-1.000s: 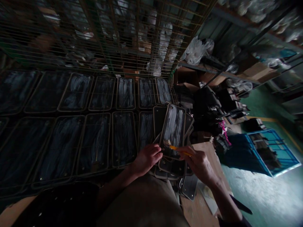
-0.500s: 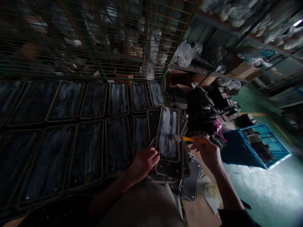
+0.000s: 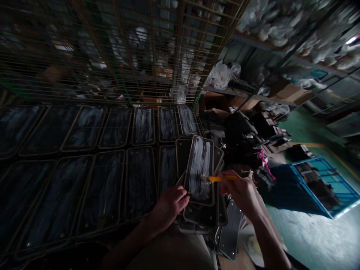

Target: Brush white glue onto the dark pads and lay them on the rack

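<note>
My left hand (image 3: 168, 206) grips the near left corner of a dark rounded plate (image 3: 200, 169) streaked with wet whitish strokes. That plate lies on top of a loose stack of similar plates (image 3: 202, 215). My right hand (image 3: 240, 193) pinches a small brush with an orange handle (image 3: 219, 179), its bristle tip touching the right side of the top plate.
Two rows of coated plates (image 3: 107, 150) lie side by side on the bench to the left. A wire mesh cage (image 3: 126, 48) rises behind them. Cluttered shelves with bags and boxes (image 3: 267, 93) stand at right, and a blue crate (image 3: 317, 183) sits on the green floor.
My right hand carried the brush from the plate's near end up along its right side. The left hand kept its grip on the corner. The view shifted slightly.
</note>
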A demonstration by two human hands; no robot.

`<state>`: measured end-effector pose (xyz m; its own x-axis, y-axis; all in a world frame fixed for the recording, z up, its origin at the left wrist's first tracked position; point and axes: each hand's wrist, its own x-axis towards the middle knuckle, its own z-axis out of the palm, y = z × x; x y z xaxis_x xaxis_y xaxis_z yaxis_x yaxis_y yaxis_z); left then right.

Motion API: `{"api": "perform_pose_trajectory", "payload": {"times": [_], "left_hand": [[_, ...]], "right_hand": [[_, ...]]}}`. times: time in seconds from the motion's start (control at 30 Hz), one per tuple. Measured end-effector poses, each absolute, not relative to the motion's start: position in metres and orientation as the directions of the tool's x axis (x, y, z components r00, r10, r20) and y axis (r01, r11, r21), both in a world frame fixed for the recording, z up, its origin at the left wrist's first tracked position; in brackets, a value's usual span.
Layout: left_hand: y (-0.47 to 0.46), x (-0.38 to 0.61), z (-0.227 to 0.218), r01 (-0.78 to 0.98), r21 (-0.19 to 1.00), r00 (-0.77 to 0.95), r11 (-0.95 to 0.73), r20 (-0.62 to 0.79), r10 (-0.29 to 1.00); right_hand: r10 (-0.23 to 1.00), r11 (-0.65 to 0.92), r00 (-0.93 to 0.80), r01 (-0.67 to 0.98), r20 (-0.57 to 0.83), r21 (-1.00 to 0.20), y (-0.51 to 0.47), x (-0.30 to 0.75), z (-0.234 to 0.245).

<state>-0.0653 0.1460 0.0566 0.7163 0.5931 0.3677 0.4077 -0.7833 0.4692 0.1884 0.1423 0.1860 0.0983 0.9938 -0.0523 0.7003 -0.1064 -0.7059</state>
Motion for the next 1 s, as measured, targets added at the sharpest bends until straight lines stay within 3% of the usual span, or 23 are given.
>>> {"api": "perform_pose_trajectory", "payload": {"times": [0.13,0.27,0.37,0.47,0.57,0.73,0.83,1.0], "left_hand": [[0.146,-0.064,0.055,0.412,0.447,0.718,-0.794,0.377,0.584],[0.147,-0.063,0.051,0.397,0.425,0.711,-0.813,0.418,0.565],[0.146,-0.062,0.045,0.400,0.426,0.711,-0.811,0.415,0.568],[0.144,-0.063,0.042,0.428,0.422,0.702,-0.799,0.402,0.588],[0.144,-0.064,0.044,0.434,0.418,0.692,-0.798,0.412,0.592],[0.146,-0.066,0.052,0.388,0.454,0.711,-0.802,0.406,0.574],[0.148,-0.067,0.055,0.404,0.465,0.720,-0.788,0.370,0.587],[0.150,-0.070,0.059,0.354,0.488,0.740,-0.798,0.375,0.558]], "right_hand": [[0.991,-0.127,0.033,0.555,-0.130,-0.822,0.169,0.200,0.187],[0.982,-0.037,0.177,0.541,0.071,-0.840,0.221,0.225,0.162],[0.936,0.022,0.261,0.628,0.237,-0.778,0.248,0.237,0.148],[0.921,0.039,0.242,0.722,0.306,-0.690,0.256,0.235,0.140],[0.953,0.034,0.180,0.738,0.244,-0.674,0.244,0.224,0.138],[0.996,0.031,0.053,0.580,0.075,-0.814,0.213,0.201,0.157],[0.992,0.050,0.071,0.540,0.104,-0.840,0.209,0.188,0.163],[0.990,0.025,0.092,0.619,0.105,-0.785,0.192,0.168,0.150]]}}
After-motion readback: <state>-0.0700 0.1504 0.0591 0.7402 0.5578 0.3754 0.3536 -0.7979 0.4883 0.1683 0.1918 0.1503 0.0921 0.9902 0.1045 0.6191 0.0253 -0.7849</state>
